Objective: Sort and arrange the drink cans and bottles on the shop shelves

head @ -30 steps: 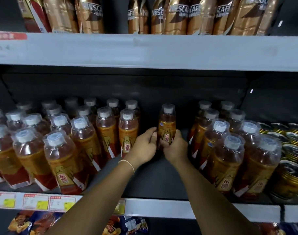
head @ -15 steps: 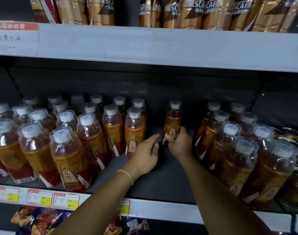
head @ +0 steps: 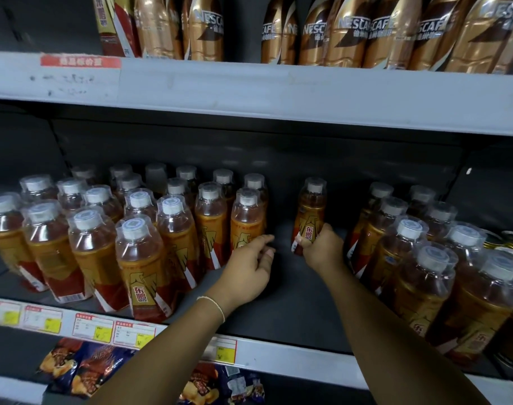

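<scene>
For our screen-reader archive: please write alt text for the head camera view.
A person's right grip holds a lone orange bottle upright in a gap on a shop shelf, between two bottle groups. The left grip hovers open beside the left group. Gold Nescafé bottles line the shelf above.

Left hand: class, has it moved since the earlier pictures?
Yes. The left hand has come leftward off the lone bottle, gripped by the right hand, and now reaches toward the nearest bottle of the left group.
</scene>
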A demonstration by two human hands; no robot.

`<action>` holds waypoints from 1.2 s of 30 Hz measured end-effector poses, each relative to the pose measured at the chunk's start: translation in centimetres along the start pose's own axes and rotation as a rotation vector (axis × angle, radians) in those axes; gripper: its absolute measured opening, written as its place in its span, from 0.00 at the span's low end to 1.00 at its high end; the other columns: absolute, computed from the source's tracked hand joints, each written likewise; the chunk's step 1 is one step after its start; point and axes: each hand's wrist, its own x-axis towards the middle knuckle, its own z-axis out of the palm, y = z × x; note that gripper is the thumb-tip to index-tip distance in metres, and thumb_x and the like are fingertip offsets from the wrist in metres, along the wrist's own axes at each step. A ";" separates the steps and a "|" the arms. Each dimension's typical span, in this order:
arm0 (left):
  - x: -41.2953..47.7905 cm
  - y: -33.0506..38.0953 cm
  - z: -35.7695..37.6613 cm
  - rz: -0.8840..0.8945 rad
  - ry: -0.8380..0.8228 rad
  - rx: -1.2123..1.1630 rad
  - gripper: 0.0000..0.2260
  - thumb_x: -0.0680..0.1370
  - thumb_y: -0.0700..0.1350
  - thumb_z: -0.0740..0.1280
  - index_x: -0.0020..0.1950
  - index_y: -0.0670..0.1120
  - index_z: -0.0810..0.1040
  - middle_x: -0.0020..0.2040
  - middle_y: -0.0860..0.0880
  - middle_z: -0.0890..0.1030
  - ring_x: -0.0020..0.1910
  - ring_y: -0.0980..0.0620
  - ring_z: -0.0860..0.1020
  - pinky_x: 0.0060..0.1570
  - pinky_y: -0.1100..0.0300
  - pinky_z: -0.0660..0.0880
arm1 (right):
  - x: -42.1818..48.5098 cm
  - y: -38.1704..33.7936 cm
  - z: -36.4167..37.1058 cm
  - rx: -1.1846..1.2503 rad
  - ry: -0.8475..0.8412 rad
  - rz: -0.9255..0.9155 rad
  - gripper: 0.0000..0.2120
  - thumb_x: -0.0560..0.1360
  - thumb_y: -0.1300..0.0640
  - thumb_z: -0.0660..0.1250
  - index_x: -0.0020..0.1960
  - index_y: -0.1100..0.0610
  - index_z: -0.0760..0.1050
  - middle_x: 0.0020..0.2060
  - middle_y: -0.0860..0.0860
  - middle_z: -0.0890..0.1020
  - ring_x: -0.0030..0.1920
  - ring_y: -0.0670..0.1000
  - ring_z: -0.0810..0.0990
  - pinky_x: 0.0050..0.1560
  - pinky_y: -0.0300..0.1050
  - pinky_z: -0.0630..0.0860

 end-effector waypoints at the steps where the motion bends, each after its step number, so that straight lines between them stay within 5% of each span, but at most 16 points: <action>1: -0.2 0.0 -0.4 -0.009 0.013 -0.002 0.17 0.82 0.41 0.62 0.71 0.45 0.71 0.60 0.47 0.80 0.58 0.54 0.79 0.63 0.59 0.75 | -0.1 -0.4 -0.2 -0.010 -0.004 0.020 0.26 0.73 0.52 0.75 0.64 0.62 0.71 0.60 0.61 0.80 0.58 0.60 0.80 0.53 0.47 0.74; 5: -0.8 -0.1 -2.0 -0.003 0.145 0.026 0.13 0.80 0.37 0.62 0.64 0.44 0.76 0.50 0.48 0.82 0.48 0.52 0.81 0.54 0.64 0.77 | -2.5 -2.3 -0.2 -0.116 0.177 -0.034 0.39 0.72 0.48 0.75 0.73 0.63 0.61 0.65 0.64 0.71 0.66 0.64 0.70 0.65 0.57 0.70; 8: -1.1 -0.4 -2.9 -0.011 0.261 0.045 0.14 0.77 0.33 0.61 0.61 0.44 0.76 0.47 0.52 0.79 0.47 0.55 0.78 0.49 0.75 0.71 | -5.4 -3.2 1.0 0.098 0.332 -0.364 0.27 0.74 0.50 0.73 0.66 0.62 0.71 0.56 0.60 0.77 0.57 0.62 0.76 0.59 0.53 0.75; 11: -1.4 -0.9 -3.5 -0.048 0.292 0.084 0.18 0.77 0.32 0.61 0.65 0.42 0.73 0.54 0.49 0.77 0.54 0.55 0.76 0.55 0.71 0.71 | -6.9 -4.0 2.8 0.326 0.029 -0.432 0.22 0.76 0.47 0.72 0.64 0.57 0.75 0.55 0.52 0.80 0.55 0.52 0.80 0.56 0.39 0.75; 14: -1.7 -1.6 -3.6 -0.108 0.223 0.124 0.23 0.78 0.33 0.60 0.73 0.40 0.67 0.66 0.43 0.74 0.66 0.49 0.72 0.65 0.62 0.66 | -7.0 -4.5 4.0 0.416 -0.253 -0.374 0.29 0.72 0.43 0.73 0.69 0.50 0.70 0.60 0.47 0.79 0.59 0.44 0.78 0.62 0.49 0.77; 17: -2.0 -2.3 -3.3 -0.166 0.147 0.151 0.23 0.79 0.35 0.60 0.75 0.40 0.65 0.70 0.42 0.72 0.71 0.46 0.69 0.70 0.58 0.65 | -6.2 -4.2 4.5 0.379 -0.257 -0.361 0.32 0.71 0.51 0.77 0.71 0.50 0.68 0.61 0.49 0.78 0.60 0.46 0.79 0.63 0.52 0.77; 21: -2.0 -2.8 -3.2 -0.121 0.095 0.200 0.19 0.77 0.37 0.64 0.69 0.41 0.72 0.63 0.43 0.78 0.63 0.47 0.75 0.57 0.70 0.65 | -6.0 -3.6 4.1 0.378 -0.269 -0.358 0.31 0.72 0.57 0.75 0.72 0.51 0.68 0.61 0.49 0.79 0.59 0.46 0.79 0.64 0.52 0.77; 27: -1.2 -2.5 -2.2 -0.092 -0.075 0.104 0.27 0.74 0.41 0.74 0.71 0.48 0.70 0.57 0.57 0.79 0.60 0.57 0.77 0.51 0.82 0.65 | -7.3 -1.5 0.9 0.403 -0.325 -0.393 0.28 0.75 0.60 0.72 0.73 0.51 0.67 0.60 0.46 0.80 0.58 0.41 0.80 0.63 0.49 0.78; 31: -0.4 -1.6 -0.4 -0.052 -0.163 0.125 0.31 0.72 0.47 0.76 0.72 0.49 0.68 0.62 0.55 0.79 0.61 0.58 0.76 0.61 0.67 0.70 | -8.1 0.4 -1.3 0.391 -0.304 -0.365 0.30 0.78 0.59 0.69 0.76 0.50 0.63 0.66 0.50 0.76 0.65 0.47 0.76 0.66 0.51 0.75; 36: 0.5 -0.5 2.2 0.011 -0.159 0.147 0.28 0.72 0.46 0.76 0.69 0.47 0.71 0.61 0.52 0.80 0.60 0.55 0.78 0.62 0.59 0.74 | -8.1 2.1 -2.9 0.420 -0.219 -0.334 0.31 0.78 0.57 0.69 0.77 0.47 0.62 0.65 0.43 0.77 0.63 0.38 0.76 0.59 0.29 0.71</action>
